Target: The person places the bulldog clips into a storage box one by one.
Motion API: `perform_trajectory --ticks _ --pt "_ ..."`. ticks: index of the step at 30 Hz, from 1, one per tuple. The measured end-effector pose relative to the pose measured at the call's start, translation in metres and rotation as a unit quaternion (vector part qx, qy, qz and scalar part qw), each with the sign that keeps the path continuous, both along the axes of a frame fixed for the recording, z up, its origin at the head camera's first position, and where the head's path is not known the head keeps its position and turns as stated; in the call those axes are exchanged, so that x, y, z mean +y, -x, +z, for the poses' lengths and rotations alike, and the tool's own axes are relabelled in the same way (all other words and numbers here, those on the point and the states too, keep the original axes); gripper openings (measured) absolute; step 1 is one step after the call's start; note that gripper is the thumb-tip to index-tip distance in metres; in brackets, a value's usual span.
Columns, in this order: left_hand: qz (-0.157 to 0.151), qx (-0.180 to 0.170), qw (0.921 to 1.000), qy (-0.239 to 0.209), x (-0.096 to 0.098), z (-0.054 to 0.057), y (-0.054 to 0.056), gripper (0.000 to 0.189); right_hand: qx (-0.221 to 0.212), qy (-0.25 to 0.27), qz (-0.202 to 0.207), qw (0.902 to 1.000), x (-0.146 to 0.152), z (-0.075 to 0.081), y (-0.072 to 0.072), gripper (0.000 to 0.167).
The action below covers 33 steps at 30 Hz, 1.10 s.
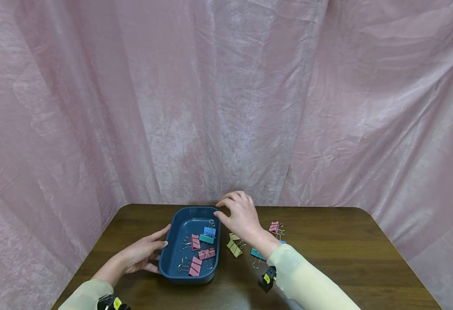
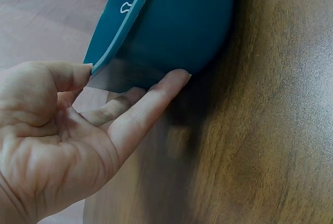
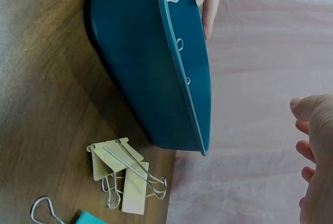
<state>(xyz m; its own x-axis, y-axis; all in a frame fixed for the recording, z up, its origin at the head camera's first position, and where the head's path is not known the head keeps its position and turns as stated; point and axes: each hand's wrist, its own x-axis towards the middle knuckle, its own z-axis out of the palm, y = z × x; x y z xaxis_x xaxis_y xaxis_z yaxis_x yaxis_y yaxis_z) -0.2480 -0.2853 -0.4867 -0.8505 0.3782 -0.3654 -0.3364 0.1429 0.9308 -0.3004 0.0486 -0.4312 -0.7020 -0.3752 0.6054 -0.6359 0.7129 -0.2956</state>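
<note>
My left hand (image 1: pixel 143 254) holds the near-left wall of a blue plastic box (image 1: pixel 165 262), thumb at the rim and fingers spread along the outside, as the left wrist view shows. Inside the box lie several binder clips: pink ones (image 1: pixel 195 267), a blue one (image 1: pixel 209 231) and a teal one (image 1: pixel 206 239). Over the box's far right corner hovers my right hand (image 1: pixel 242 215), its fingers loosely bent with nothing between them. The right wrist view shows it apart from the box. Yellow binder clips (image 3: pixel 135 190) lie together on the table right of the box.
Under my right forearm are a teal binder clip (image 1: pixel 257 254) and a partly hidden blue one (image 1: pixel 282 242). A pink binder clip (image 1: pixel 274 227) lies farther back on the brown wooden table (image 1: pixel 346 249). Pink curtains (image 1: pixel 226 107) hang right behind the table's far edge.
</note>
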Motion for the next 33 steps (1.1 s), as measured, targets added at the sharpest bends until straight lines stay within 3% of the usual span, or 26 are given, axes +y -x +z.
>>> perform_trajectory --ticks 28,33 --pt "0.006 -0.001 1.0 -0.003 -0.001 -0.003 0.001 0.067 0.049 0.011 -0.009 0.9987 0.033 0.012 0.0 0.017" --pt "0.008 -0.002 1.0 -0.001 -0.001 -0.003 0.0 0.068 0.04 0.007 -0.015 0.999 0.041 0.014 -0.003 0.017"
